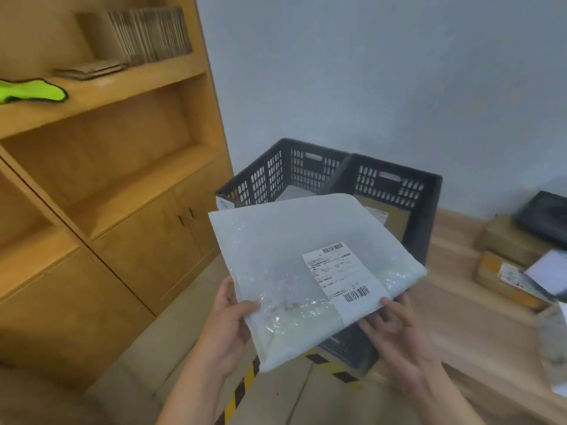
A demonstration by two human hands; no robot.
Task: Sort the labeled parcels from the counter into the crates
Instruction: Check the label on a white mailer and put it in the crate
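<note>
- Both hands are up in front holding a white bubble-wrap parcel (pixel 294 256), tilted, with its far edge higher than the near one. It's in the air, hanging over the near side of the two crates, not in either one.
- The left hand (pixel 228 320) grips the parcel's near left edge: thumb clamped down on top, the other fingers hidden underneath.
- The right hand (pixel 395 329) has the near right edge. One fingertip sits on top right at the corner of the shipping label (pixel 343 277), and the rest are curled loosely under the edge, so it's pinching it. It's a bit blurry, so I can't tell more.
- The label faces up with barcodes at both ends; the text is too small to read.
- The left crate (pixel 285 170) and right crate (pixel 395 185) are dark slotted plastic, side by side and touching, against the grey wall.
- There's something white in the left crate, mostly hidden by the parcel, and a flat brown parcel (pixel 395 220) with a white sticker lies in the right one.
- The wooden counter (pixel 454 271) on the right has more brown boxes (pixel 506 240) and a black item (pixel 543 213) on it.
- A wooden shelf unit (pixel 122 167) is on the left, with a neon green thing (pixel 33 90) and stacked flat cardboard (pixel 138 35).
- Yellow-black hazard tape (pixel 242 391) runs along the floor under the hands.
</note>
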